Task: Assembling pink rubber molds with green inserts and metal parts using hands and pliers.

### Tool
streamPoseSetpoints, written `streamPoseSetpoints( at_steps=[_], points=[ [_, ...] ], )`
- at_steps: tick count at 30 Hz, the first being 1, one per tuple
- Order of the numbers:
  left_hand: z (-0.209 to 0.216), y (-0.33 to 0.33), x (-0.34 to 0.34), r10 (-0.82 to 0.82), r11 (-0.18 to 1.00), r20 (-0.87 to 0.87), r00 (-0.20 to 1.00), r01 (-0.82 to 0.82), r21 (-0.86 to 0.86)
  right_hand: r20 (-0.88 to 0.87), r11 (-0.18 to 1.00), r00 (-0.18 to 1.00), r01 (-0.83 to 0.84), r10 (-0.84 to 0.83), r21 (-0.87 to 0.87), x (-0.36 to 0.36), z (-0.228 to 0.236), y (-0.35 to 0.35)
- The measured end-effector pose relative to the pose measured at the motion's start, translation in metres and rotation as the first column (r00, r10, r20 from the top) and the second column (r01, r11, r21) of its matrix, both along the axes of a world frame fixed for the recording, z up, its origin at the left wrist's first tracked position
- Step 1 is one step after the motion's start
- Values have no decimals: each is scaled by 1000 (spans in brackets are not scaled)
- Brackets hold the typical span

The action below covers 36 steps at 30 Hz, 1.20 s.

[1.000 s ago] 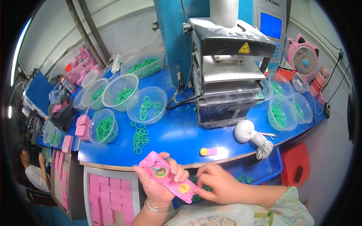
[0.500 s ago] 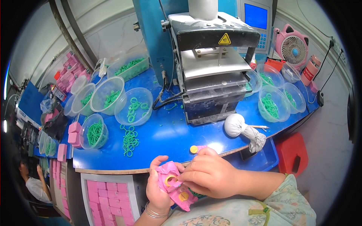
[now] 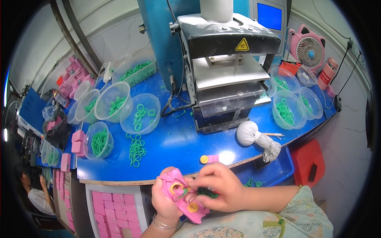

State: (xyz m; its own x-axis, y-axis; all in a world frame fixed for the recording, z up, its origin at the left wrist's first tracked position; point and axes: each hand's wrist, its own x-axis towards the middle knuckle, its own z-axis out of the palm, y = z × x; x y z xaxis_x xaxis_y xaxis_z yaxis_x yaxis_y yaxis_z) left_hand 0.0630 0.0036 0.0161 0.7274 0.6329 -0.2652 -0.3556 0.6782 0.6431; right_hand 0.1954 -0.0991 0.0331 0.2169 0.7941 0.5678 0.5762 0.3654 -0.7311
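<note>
A soft-looking pink piece (image 3: 170,175) with a yellow ring set in it rests in my left hand (image 3: 163,201), whose fingers are closed round its side. Its lower flap (image 3: 194,214) hangs open and carries a yellow disc. A small green piece (image 3: 183,193) shows beside the yellow ring, at the fingertips of my right hand (image 3: 222,186). These fingers are bent over the pink piece, with the thumb lower down; they seem to pinch the green piece, though blur hides the exact contact. A pink cylinder with a yellow end (image 3: 208,159) lies on the table just beyond.
A press (image 3: 234,43) stands on the blue table (image 3: 170,154). Clear bowls (image 3: 141,119) of green rings flank it, with loose green rings (image 3: 137,150) nearby. A tied white cloth bundle (image 3: 248,133) lies front right, above a blue bin (image 3: 278,174). Pink blocks (image 3: 115,210) fill a shelf below.
My right hand's fingers have spread slightly and shifted over the pink piece. The green piece now shows beside the yellow ring. My left hand's raised fingers have come down onto the pink piece.
</note>
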Motion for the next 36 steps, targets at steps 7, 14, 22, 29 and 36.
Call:
streamPoseSetpoints(
  at_steps=[7, 14, 22, 29, 36],
  points=[
    [-2, -11, 1, 154, 937, -31, 988, -136, 323, 127, 997, 992, -25, 15, 73, -8, 8, 11],
    [-7, -5, -1, 193, 720, -50, 980, -106, 686, 462, 991, 883, -121, 80, 59, -16, 15, 6],
    [-2, 10, -5, 398, 293, -4, 917, -123, 948, -172, 902, 981, -157, 94, -402, -6, 22, 2],
    [-19, 35, 8, 654, -29, -109, 748, 169, 985, -856, 907, 517, -342, -35, -244, 7, 10, 1],
    [-1, -7, 1, 116, 388, -14, 993, -32, 921, -844, 955, 537, -247, -3, -161, -2, -2, 3]
  ],
)
